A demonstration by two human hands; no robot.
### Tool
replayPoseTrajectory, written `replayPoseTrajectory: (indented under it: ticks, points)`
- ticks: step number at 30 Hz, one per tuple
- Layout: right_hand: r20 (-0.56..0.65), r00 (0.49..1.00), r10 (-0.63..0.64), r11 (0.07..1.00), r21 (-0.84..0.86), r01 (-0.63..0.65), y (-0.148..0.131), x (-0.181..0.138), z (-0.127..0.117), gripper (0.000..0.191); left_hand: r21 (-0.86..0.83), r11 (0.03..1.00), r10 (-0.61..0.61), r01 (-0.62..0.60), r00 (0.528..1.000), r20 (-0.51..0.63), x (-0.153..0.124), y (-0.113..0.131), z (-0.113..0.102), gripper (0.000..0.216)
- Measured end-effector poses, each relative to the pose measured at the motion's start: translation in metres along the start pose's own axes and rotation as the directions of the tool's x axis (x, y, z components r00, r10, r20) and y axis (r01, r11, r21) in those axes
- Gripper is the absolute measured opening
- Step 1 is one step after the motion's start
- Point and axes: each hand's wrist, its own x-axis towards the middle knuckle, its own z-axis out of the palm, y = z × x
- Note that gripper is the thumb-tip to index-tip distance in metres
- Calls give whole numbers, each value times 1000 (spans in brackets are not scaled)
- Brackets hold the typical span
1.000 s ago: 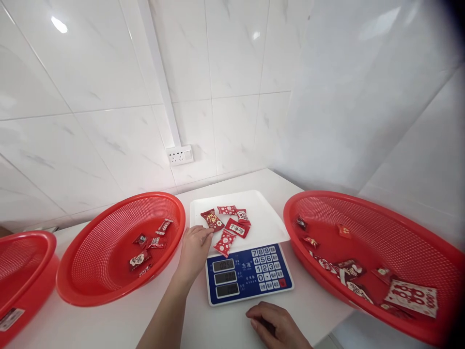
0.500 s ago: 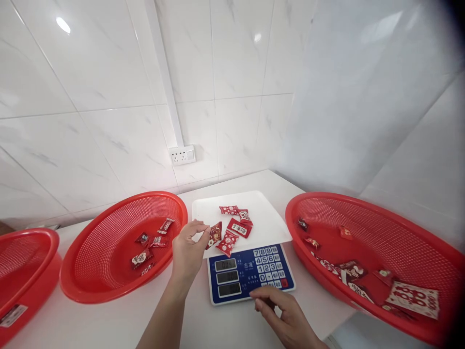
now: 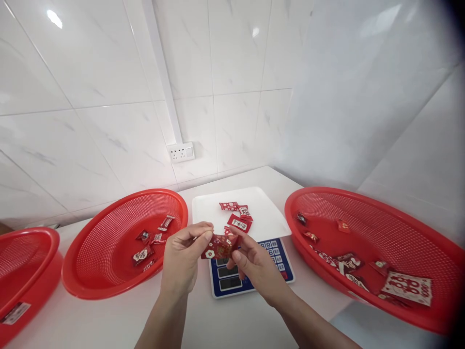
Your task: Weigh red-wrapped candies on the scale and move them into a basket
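Observation:
My left hand (image 3: 181,259) and my right hand (image 3: 254,264) meet above the front of a blue-faced electronic scale (image 3: 250,276). Both pinch one red wrapped candy (image 3: 218,246) between fingertips, the left on its left end, the right on its right end. On the scale's white tray (image 3: 265,213) lie several more red wrapped candies (image 3: 238,218). The hands hide most of the scale's displays and keypad.
A red perforated basket (image 3: 109,286) with several candies stands left of the scale. A larger red basket (image 3: 366,208) with candies and red packets sits at the right. Another red basket (image 3: 25,276) is at the far left. A wall socket (image 3: 180,152) is behind.
My left hand lifted a candy off the scale tray and drew it forward. My right hand rose from the counter's front edge and took hold of the candy's other end.

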Motion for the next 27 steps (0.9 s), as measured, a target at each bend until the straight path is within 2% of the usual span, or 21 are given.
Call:
replayPoseTrajectory:
  ticks: [3, 7, 11, 14, 20, 24, 27]
  points:
    - [-17, 1000, -8, 998, 65, 9, -13, -1, 4, 48, -119, 991, -50, 56, 997, 56, -5, 2, 4, 9]
    - [-84, 995, -60, 996, 61, 65, -31, -6, 4, 37, -82, 995, -43, 54, 991, 129, -11, 5, 7, 21]
    - [-158, 981, -108, 993, -53, 101, -45, -12, 0, 36, -52, 996, -52, 69, 961, 270, -22, 12, 12, 40]
    - [-163, 973, -161, 978, -163, 134, -50, -16, -1, 35, -23, 999, -35, 45, 948, 316, -28, 14, 16, 34]
    - [-50, 981, -190, 946, -278, 169, -45, -16, -2, 40, 36, 999, -8, 2, 985, 170, -33, 11, 21, 26]
    - [-85, 954, -288, 866, -448, 222, -41, -16, -3, 45, 77, 997, 18, -26, 994, 107, -35, 10, 24, 30]
    - [-73, 936, -344, 819, -511, 261, -40, -17, -2, 46, 62, 998, 19, -24, 996, 89, -37, 10, 26, 31]
